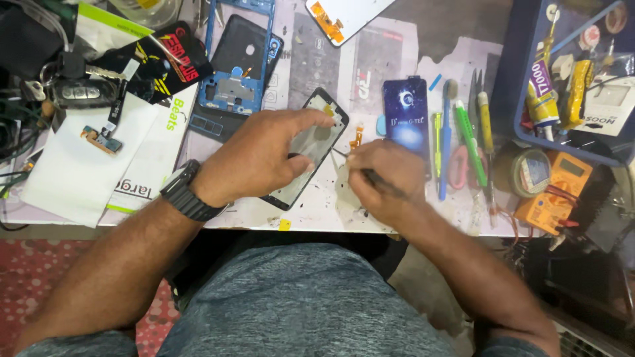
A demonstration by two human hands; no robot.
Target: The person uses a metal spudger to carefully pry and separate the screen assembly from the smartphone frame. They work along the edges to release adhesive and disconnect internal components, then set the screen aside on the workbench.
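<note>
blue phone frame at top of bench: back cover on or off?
Off. The blue phone midframe lies with its inner metal shield and camera cutouts bared, resting on a black panel.
</note>
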